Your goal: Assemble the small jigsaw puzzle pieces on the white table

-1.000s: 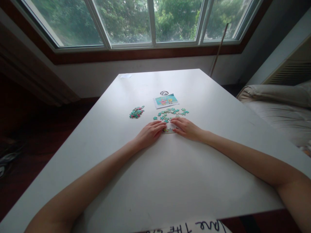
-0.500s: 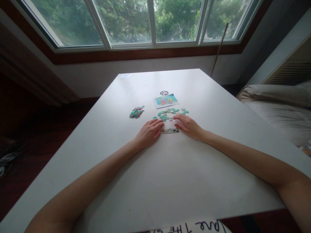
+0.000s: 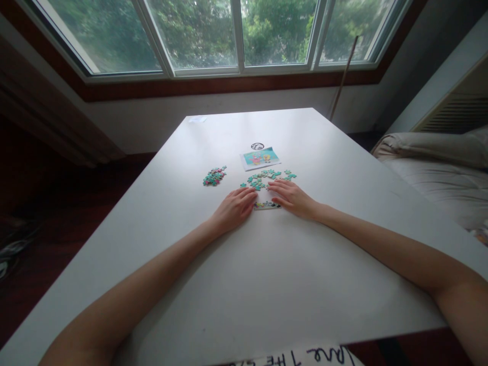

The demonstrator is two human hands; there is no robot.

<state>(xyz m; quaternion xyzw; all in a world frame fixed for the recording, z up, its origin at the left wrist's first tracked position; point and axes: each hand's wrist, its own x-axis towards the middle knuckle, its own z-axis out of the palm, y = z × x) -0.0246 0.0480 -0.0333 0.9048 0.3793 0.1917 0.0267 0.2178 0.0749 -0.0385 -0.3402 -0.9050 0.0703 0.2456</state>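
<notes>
My left hand (image 3: 237,204) rests on the white table, its fingers stretched out flat at the left end of a joined strip of jigsaw pieces (image 3: 267,205). At the strip's right end lies my right hand (image 3: 293,197), thumb apart from the fingers. Its fingertips reach over loose jigsaw pieces, and some are covered by the fingers. Mostly teal loose jigsaw pieces (image 3: 263,178) spread in an arc just beyond both hands. Behind them is a picture card (image 3: 261,159) with pink and yellow figures on teal.
A heap of teal and pink jigsaw pieces (image 3: 214,176) sits left of my left hand. A small round black-and-white item (image 3: 257,146) lies behind the card. The white table (image 3: 236,279) extends toward the window (image 3: 236,35); a pale sofa (image 3: 427,173) stands at the right.
My right hand has shifted slightly left, its fingertips now covering a loose piece that showed before. My left hand stays in place.
</notes>
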